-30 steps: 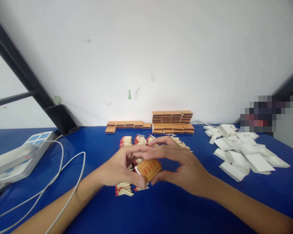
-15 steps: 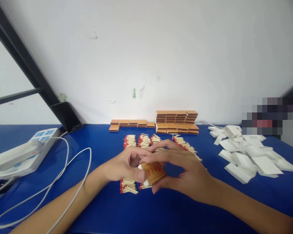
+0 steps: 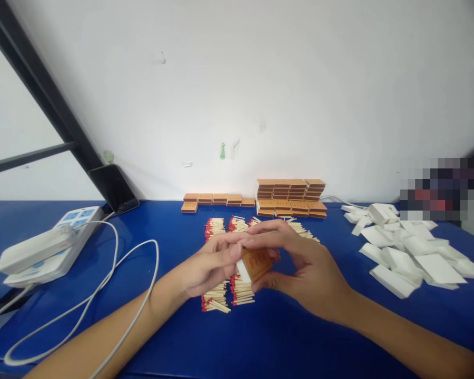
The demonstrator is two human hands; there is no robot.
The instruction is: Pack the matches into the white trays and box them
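Between my hands, above the blue table, is a matchbox with an orange-brown printed sleeve. A white inner tray sticks out of its left end. My right hand grips the sleeve, thumb at the lower edge and fingers over the top. The fingers of my left hand are closed at the tray end, with the thumb near the box's upper left corner. Beneath and behind the hands lie bundles of red-tipped matches, partly hidden by the fingers.
Stacked matchboxes and a lower row of them stand along the wall. White paper trays are heaped at right. To the left are a power strip, a looping white cable and a leaning phone.
My left thumb has moved from the box's lower left to its upper left corner. More of the white tray end shows. The view has shifted slightly, so the scene sits farther right.
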